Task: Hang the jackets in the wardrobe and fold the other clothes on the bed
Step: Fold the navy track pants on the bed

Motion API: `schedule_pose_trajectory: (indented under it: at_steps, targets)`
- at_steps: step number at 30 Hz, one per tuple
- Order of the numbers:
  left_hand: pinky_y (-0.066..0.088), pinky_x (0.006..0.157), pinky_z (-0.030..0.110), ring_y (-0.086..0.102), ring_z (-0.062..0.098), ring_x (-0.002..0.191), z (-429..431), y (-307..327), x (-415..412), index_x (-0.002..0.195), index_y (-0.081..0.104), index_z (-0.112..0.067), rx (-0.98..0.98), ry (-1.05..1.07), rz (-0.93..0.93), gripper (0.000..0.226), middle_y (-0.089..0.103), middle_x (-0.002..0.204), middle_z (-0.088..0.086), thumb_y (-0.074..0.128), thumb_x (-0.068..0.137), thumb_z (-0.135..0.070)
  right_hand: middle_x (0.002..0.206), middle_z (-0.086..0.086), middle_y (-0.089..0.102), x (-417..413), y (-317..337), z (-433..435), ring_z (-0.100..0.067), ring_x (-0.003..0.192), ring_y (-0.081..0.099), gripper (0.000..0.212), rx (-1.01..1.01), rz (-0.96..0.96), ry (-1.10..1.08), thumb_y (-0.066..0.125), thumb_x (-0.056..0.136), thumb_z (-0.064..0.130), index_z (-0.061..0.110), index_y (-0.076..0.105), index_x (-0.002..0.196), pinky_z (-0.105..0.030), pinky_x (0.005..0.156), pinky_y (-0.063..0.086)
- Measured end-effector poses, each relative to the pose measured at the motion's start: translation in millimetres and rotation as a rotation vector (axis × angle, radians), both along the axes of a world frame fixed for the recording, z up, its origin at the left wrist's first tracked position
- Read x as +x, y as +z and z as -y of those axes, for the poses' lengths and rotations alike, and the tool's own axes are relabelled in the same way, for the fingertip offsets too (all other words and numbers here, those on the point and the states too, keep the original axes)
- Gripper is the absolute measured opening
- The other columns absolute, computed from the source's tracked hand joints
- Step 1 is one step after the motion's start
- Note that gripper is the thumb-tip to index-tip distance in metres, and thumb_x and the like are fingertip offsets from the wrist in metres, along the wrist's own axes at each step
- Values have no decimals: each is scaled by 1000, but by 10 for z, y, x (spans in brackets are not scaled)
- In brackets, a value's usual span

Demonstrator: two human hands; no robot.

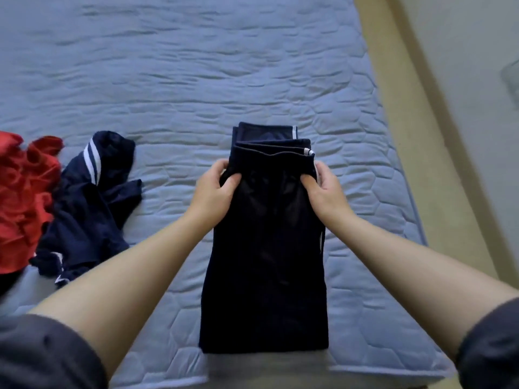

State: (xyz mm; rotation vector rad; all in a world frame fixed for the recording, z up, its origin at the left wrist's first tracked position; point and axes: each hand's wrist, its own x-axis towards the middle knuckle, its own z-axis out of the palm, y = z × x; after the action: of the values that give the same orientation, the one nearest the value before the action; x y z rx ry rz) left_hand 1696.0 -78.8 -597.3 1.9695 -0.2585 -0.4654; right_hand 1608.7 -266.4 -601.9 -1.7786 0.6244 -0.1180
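Dark navy trousers (266, 262) with a white side stripe lie lengthwise on the blue quilted bed (182, 80), their far end folded back over itself in layers. My left hand (214, 189) pinches the left edge of the folded part. My right hand (323, 189) pinches its right edge. A crumpled navy garment (90, 209) with white stripes lies to the left. Beside it, at the left edge of view, sits a bunched red garment (22, 197).
The bed's right edge (404, 175) runs diagonally, with a tan floor strip (438, 153) and a pale wall (477, 80) beyond it. The bed's near edge (379, 370) is just below the trousers. The wardrobe is out of view.
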Motion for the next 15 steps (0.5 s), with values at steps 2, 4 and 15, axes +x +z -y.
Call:
schedule_pose_trajectory:
  at_steps: [2,4,15]
  targets:
    - [48,84,31,61,10,92,250,-136,419,108,57,-20,18,54,26,14,64,96,-8,52,95,-16,89,10,62,444,-135,197,-12,91,59,8,-8,-5,-44,50,94,17,24,54,95,-27,81,44]
    - [46,93,38,59,20,105,481,-355,768,124,49,-19,94,131,-21,30,61,111,0,52,95,-26,93,7,61,827,-370,399,-21,97,60,12,-21,-106,-106,52,93,32,26,51,103,-33,80,45]
    - [43,75,31,58,21,91,-20,-1599,-13,102,54,-15,417,251,-342,29,61,99,1,66,85,-35,111,-16,65,18,-1711,283,-31,105,60,32,-23,-585,-142,63,87,34,7,57,103,-36,88,45]
